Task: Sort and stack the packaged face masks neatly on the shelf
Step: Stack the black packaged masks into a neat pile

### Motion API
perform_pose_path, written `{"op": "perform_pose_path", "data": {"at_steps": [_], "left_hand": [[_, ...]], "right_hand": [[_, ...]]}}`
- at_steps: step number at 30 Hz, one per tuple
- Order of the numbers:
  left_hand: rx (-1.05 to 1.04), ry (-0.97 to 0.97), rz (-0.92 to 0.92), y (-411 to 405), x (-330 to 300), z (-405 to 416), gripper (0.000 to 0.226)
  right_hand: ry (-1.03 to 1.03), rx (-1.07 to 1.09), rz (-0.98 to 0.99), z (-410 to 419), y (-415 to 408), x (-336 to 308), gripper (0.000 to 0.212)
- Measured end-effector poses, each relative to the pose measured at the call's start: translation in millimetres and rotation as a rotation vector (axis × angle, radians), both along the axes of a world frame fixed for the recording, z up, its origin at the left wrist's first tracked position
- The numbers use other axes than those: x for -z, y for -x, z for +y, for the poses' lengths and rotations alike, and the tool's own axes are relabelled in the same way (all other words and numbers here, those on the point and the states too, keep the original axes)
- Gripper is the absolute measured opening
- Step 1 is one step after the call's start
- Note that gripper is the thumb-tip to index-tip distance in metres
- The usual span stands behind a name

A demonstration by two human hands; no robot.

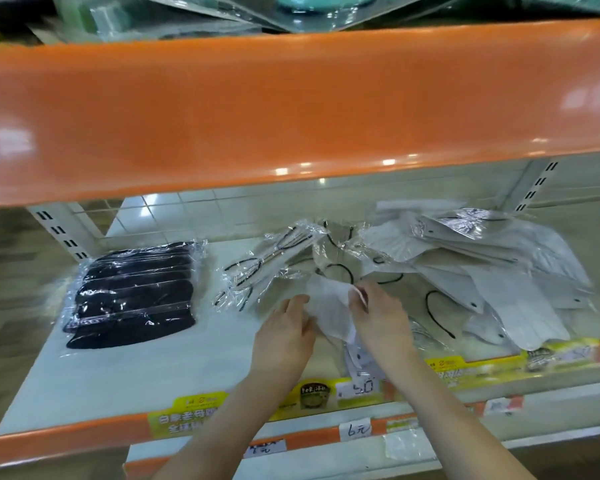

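White packaged masks [464, 271] heaped, black [132, 292] stacked

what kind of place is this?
Most likely a retail shop aisle: orange-edged display shelf with price tags along its front, stocked with packaged black masks and loose grey mask packs.
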State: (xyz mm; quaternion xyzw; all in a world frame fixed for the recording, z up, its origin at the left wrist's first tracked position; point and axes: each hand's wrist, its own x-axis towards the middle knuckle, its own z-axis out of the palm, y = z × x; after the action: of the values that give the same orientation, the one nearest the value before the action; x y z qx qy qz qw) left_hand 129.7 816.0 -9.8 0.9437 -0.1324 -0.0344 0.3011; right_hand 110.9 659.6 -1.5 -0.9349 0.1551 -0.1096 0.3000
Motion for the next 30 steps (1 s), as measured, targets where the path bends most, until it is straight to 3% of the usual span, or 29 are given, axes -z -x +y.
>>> {"op": "perform_pose_path", "data": {"at_steps": [9,11,17,20,22,23,27,30], "left_hand": [[-0.155,0.759,0.282,0.9,-12.8,-27.7,0.021],[-0.149,0.838,0.336,0.2,-19.9,-33.2,0.021],[-0.176,0.863,0.35,-6.3,-29.5,-46.3,0.025],[-0.238,0.705,0.41,-12.8,-26.6,-54.5,0.025],[-0.27,0.59,0.428,-18.2,-24.4,-58.8,0.04],[-0.281,0.588,0.412,-21.4,-24.0,-61.1,0.043],[-0.232,0.567,0.228,-27.0,-26.1,-68.4,0.016],[-0.165,0.429,0.104,-25.3,-24.9,-74.5,0.04]], "right_hand": [[-0.203,-0.016,-0.001,-20.9,-3.7,-2.5,0.026],[-0.248,-0.023,-0.034,-22.5,-3.0,-0.9,0.029],[-0.342,-0.088,-0.149,-27.3,4.4,-7.9,0.029],[-0.272,-0.105,-0.118,-31.2,2.3,-6.9,0.018],[-0.176,-0.141,-0.068,-32.2,0.6,-2.9,0.016],[-0.13,-0.17,-0.044,-31.9,0.2,-0.6,0.018],[0.003,-0.287,-0.006,-29.2,1.0,7.3,0.026],[0.011,-0.306,-0.057,-30.1,2.9,10.9,0.035]]}}
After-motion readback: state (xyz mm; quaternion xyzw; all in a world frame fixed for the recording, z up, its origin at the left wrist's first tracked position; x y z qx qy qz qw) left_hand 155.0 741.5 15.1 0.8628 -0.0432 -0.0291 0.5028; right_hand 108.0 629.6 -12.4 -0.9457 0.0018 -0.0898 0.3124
